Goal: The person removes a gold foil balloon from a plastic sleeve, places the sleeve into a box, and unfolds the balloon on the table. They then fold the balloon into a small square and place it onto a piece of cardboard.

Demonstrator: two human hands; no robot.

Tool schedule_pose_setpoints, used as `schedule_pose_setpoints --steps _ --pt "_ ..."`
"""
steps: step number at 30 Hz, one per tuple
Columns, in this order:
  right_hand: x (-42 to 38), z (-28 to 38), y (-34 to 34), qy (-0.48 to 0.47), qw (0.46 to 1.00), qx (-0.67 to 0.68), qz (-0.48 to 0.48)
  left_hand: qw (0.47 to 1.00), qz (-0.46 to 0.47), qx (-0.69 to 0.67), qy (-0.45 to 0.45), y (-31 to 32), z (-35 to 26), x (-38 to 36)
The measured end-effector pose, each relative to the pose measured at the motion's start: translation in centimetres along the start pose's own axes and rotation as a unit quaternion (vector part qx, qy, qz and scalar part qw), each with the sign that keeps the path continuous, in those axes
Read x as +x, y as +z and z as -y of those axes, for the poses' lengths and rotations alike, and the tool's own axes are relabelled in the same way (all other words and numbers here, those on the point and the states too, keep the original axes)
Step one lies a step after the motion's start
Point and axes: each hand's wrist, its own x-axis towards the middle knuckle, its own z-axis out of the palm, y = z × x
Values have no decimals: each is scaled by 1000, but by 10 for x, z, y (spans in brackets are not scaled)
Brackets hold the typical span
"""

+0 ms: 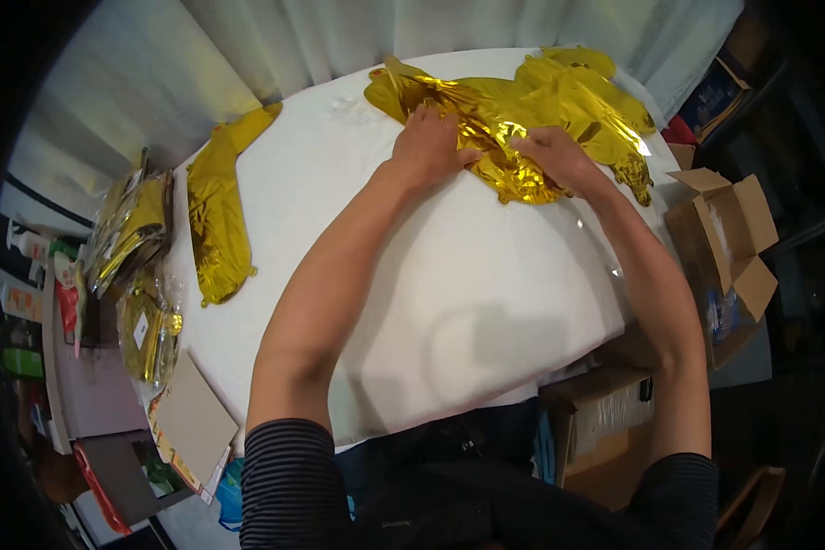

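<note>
A crumpled gold foil balloon lies near the far side of the white table, between my two hands. My left hand rests over its left part, fingers curled into the foil and thumb pointing right. On the right, my right hand is closed on the shiny wrinkled foil, its fingertips partly hidden. More flat gold foil spreads behind and to the right of that hand, overlapping the piece I hold. Apart from these, another flat gold foil balloon lies at the table's left.
Plastic-wrapped gold packets sit at the table's left edge, above a cardboard sheet. An open cardboard box stands at the right, with another carton below the front edge. Pale curtains hang behind the white table.
</note>
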Motion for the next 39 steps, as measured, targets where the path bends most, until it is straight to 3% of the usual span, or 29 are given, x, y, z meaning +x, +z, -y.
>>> schedule_pose_setpoints --steps 2,3,4,6,10,12,13,14,15,16,17,18,20,21,23,24,26,28,30,32,33,36,38,39 --pt "5 -4 -14 9 994 94 -53 998 44 -23 -32 6 11 5" --pt "19 -26 -15 -51 978 177 -100 998 43 -22 -33 6 13 7" --pt "18 -27 -24 -52 978 177 -99 998 50 -19 -29 6 13 8" --pt "15 -21 -44 15 923 369 -109 998 57 -17 -24 5 11 10" --pt "9 -12 -50 52 865 461 -190 996 82 -1 -35 -1 8 10" --pt "8 -13 -45 59 889 404 -206 997 69 1 -28 0 7 15" --pt "3 -11 -39 32 955 220 -196 995 82 -39 -48 -1 9 21" --pt "-1 -9 -31 4 984 27 -177 990 95 -78 -68 -1 11 27" --pt "-7 -6 -12 -152 964 20 -216 990 96 -79 -65 -7 8 32" --pt "-11 -2 1 -149 964 20 -219 978 85 -163 -104 -20 2 38" --pt "-13 1 13 -219 947 -38 -234 956 73 -245 -142 -26 -3 42" --pt "-15 2 21 -286 921 -96 -245 957 76 -245 -139 -23 -8 45" --pt "-20 5 31 -293 916 -138 -237 912 -32 -359 -197 -18 -20 52" --pt "-22 6 34 -301 909 -181 -224 912 -32 -358 -196 -8 -19 56" --pt "-25 10 38 -261 917 -199 -225 948 -26 -314 -53 18 -12 68" --pt "-29 10 40 -220 924 -217 -225 948 -24 -314 -52 21 -10 71" --pt "-41 10 52 -244 904 -214 -277 914 35 -371 -159 26 -3 77" --pt "-61 21 66 -385 806 -264 -365 912 28 -362 -190 23 -1 85" --pt "-75 16 86 -495 810 -221 -225 910 28 -352 -218 14 -9 85" --pt "-78 31 97 -468 855 -198 -104 837 24 -490 -240 -5 -23 78" --pt "-69 38 103 -384 907 -147 -88 834 55 -502 -224 -2 -16 85" --pt "-17 47 98 -346 900 -201 -173 831 58 -497 -242 -22 -27 93" --pt "26 61 83 -197 933 -299 -38 824 48 -510 -242 -35 -36 93" --pt "36 59 80 -194 934 -296 -41 857 33 -455 -242 -37 -37 98"
